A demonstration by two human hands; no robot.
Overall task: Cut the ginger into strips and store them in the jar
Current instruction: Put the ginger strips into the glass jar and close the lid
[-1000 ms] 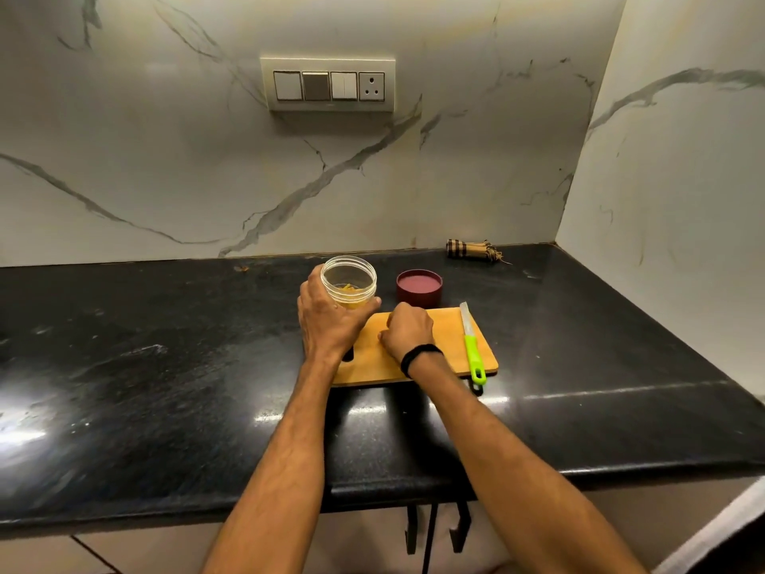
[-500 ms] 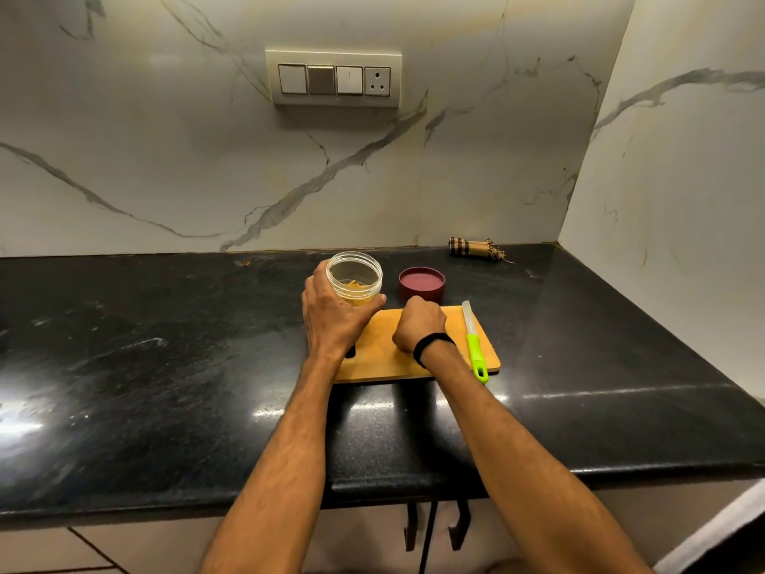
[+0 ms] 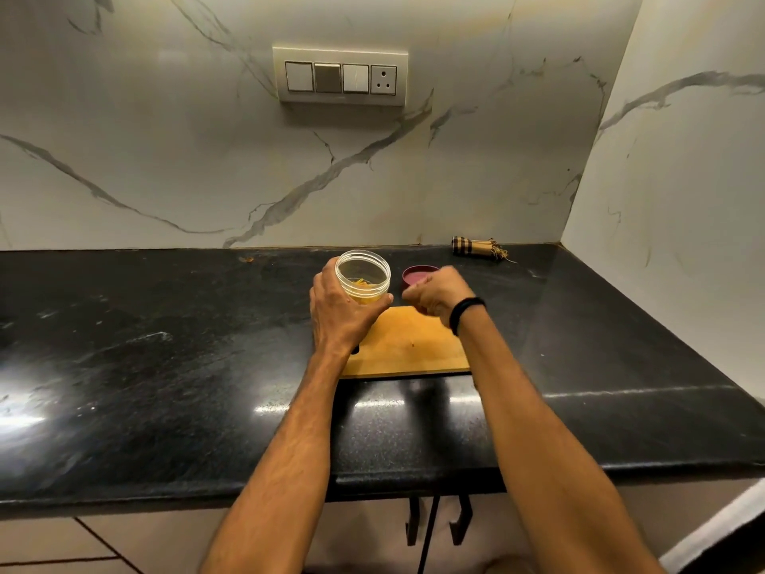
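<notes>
My left hand (image 3: 337,314) grips a clear plastic jar (image 3: 363,272), lifted and tilted toward me over the far left corner of the wooden cutting board (image 3: 405,345). Yellow ginger strips (image 3: 363,283) lie inside the jar. My right hand (image 3: 439,294) hovers just right of the jar above the board's far edge. Its fingertips are bunched in a pinch, seemingly on ginger strips hidden between the fingers. A tiny ginger crumb (image 3: 412,345) sits on the board. The knife is hidden behind my right forearm.
A maroon lid (image 3: 414,276) lies upside down on the black countertop (image 3: 165,345) behind the board, partly behind my right hand. A small checked cloth roll (image 3: 476,247) rests by the back wall. A marble wall closes the right side.
My right hand has lifted off the board and moved up toward the jar mouth with its fingers pinched. My left hand has raised and tilted the jar. The knife is now hidden.
</notes>
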